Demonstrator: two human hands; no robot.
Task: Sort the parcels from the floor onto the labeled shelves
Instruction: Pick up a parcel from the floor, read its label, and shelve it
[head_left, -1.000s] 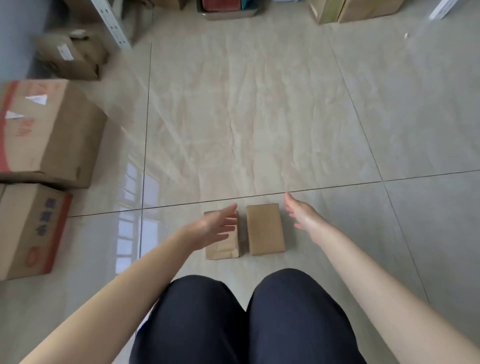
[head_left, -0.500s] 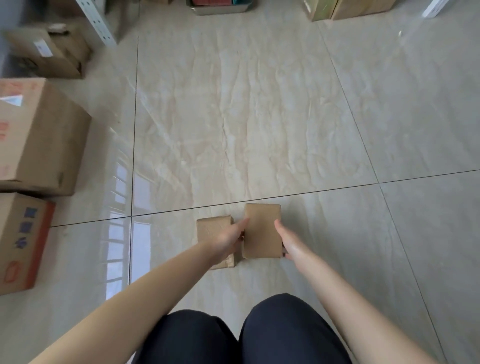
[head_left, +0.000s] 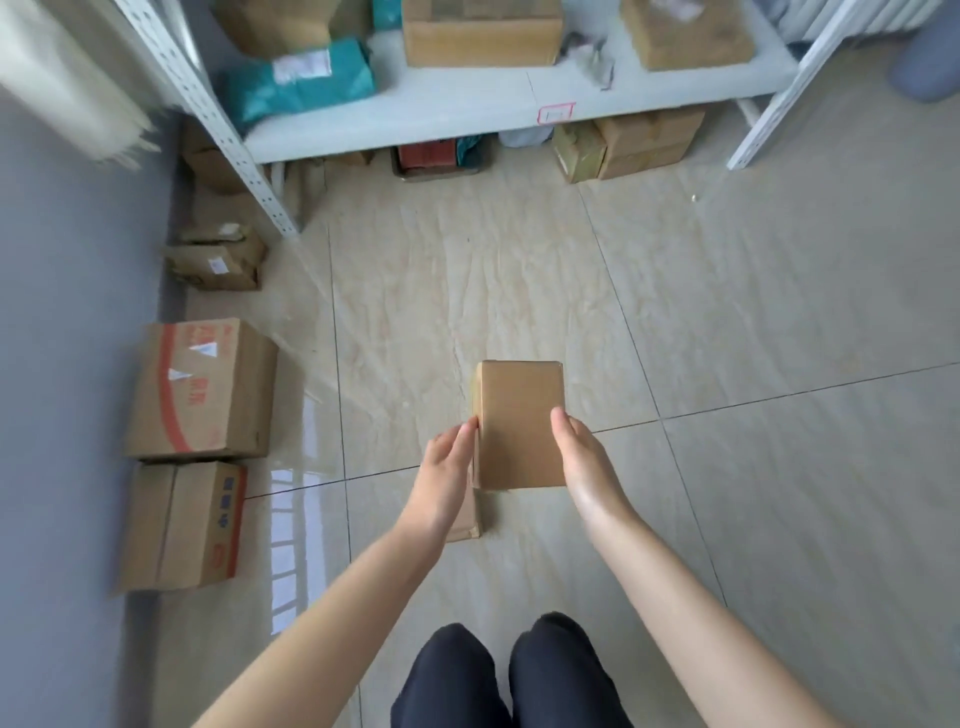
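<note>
A small plain brown parcel (head_left: 519, 415) is held up off the floor between both hands. My left hand (head_left: 447, 467) presses its left side and my right hand (head_left: 584, 457) grips its right side. A second small brown parcel (head_left: 470, 514) lies on the tiled floor below, mostly hidden behind my left hand. Ahead stands a white metal shelf (head_left: 467, 111) with a red-outlined label (head_left: 556, 113) on its front edge. It holds brown boxes (head_left: 480, 31) and a teal bag (head_left: 301, 83).
Two large cartons (head_left: 202, 389) (head_left: 182, 525) stand along the grey wall on the left, with a smaller box (head_left: 215, 260) farther back by the shelf post (head_left: 218, 130). More boxes (head_left: 628, 143) and a tray (head_left: 441, 158) sit under the shelf. My dark-trousered knees (head_left: 509, 675) are at the bottom.
Both hands closed on the right parcel and lifted it off the floor. My view tilted up, bringing the shelf into sight.
</note>
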